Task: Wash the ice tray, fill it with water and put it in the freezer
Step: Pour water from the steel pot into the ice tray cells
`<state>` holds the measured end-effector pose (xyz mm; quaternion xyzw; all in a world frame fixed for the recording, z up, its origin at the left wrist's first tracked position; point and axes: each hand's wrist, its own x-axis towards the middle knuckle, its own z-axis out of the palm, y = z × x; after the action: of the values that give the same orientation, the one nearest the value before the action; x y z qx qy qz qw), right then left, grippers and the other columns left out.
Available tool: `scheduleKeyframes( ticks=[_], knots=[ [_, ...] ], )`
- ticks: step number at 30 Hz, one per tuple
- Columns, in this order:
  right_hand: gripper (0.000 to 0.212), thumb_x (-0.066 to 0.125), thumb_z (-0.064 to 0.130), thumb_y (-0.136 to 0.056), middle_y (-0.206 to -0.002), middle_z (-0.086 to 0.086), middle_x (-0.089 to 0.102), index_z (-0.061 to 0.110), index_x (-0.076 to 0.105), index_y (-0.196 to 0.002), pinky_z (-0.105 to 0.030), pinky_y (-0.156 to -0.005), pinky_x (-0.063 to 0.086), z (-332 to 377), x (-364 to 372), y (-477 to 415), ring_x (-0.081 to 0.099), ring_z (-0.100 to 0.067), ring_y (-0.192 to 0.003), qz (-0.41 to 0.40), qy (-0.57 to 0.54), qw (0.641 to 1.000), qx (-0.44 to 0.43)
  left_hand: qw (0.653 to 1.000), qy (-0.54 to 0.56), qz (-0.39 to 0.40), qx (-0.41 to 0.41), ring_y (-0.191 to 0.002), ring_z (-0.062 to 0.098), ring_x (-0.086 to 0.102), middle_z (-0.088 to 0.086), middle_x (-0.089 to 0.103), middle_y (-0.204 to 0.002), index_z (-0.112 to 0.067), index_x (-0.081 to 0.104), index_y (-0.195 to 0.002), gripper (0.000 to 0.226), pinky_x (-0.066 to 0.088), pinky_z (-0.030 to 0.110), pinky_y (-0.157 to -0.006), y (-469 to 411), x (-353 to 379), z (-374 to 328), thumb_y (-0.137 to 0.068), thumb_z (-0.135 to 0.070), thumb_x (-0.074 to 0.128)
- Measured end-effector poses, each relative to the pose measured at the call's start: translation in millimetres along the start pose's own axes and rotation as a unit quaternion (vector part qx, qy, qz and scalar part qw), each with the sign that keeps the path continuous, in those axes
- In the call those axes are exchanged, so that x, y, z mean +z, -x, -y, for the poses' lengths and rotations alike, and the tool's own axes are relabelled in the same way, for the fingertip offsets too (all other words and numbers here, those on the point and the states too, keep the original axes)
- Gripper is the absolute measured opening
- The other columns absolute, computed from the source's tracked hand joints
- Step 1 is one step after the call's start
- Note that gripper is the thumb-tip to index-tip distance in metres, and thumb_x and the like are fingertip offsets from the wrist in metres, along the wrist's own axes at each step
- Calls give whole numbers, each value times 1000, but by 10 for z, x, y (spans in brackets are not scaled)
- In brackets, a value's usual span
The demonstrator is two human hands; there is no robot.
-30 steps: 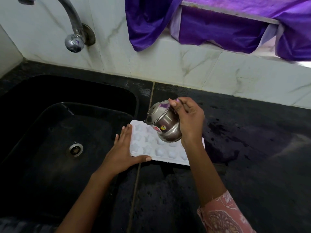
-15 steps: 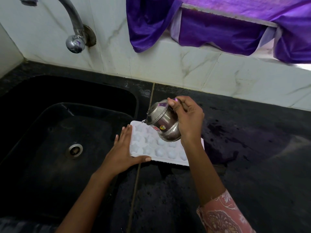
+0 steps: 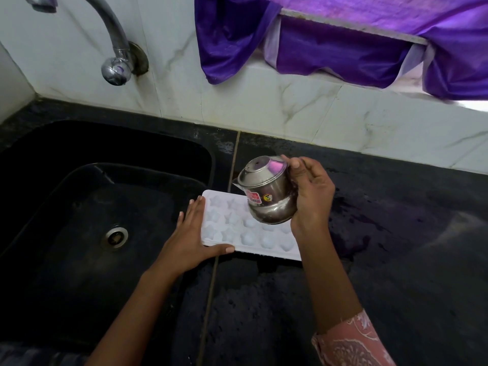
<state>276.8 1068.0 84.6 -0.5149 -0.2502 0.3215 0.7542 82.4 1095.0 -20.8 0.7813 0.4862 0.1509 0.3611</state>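
Home kitchen for sure: black sink (image 3: 66, 196) with a steel drain (image 3: 115, 236) set into a dark stone worktop (image 3: 396, 247), chrome tap (image 3: 113, 35) coming out of white marble-look wall tiles (image 3: 264, 109), purple curtain (image 3: 330, 56) draped over a window ledge just above. Wet patches on the worktop, pretty lived-in.

**Operator A:** Item 1, worn parts. What do I log behind the right hand (image 3: 311, 196)?

**Operator B:** I read one sleeve (image 3: 351, 342), well back from the fingers (image 3: 309, 165), beyond the wrist. Fabric is pink, printed with white curling leaf and paisley figures. The hem crosses the forearm, which is bare between hem and wrist.

**Operator A:** Item 2, left hand (image 3: 188, 241)?

**Operator B:** From those fingers back to the picture edge I log a bare forearm (image 3: 137, 299). The nails that show are cut short.
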Motion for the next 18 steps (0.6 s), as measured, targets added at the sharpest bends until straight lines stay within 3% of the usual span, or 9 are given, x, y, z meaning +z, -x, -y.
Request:
scheduleKeyframes(
  ticks=[8,13,16,18],
  knots=[
    [9,65,5,-81,-75,3,72,12,62,-76,-23,-74,55,217,-480,36,69,-10,-79,-76,24,996,-29,1000,-3,-5,6,-133,-5,-22,-10,-11,-157,-21,-12,-148,138,-15,21,-108,-9,5,2,-43,-88,48],
    [14,67,6,-79,-66,8,67,16,63,-70,-16,-65,51,312,-837,69,63,-8,-72,-103,74,990,-60,1000,6,-13,18,-134,-5,-17,-9,-6,-157,-19,-8,-149,136,-14,20,-107,0,9,-29,-48,-82,57],
    [19,68,6,-78,-65,9,67,20,63,-67,-18,-66,52,334,-1012,84,63,-11,-74,-108,87,988,-64,1000,8,-8,14,-134,-5,-16,-7,-5,-158,-19,-7,-149,130,-13,21,-107,10,11,-38,-56,-73,67],
    [22,69,7,-78,-67,7,67,23,64,-64,-21,-69,53,338,-1096,85,63,-14,-77,-106,96,987,-68,1000,7,-7,15,-135,-4,-15,-7,-4,-158,-19,-6,-149,134,-13,21,-108,15,9,-48,-52,-79,64]
  ],
)
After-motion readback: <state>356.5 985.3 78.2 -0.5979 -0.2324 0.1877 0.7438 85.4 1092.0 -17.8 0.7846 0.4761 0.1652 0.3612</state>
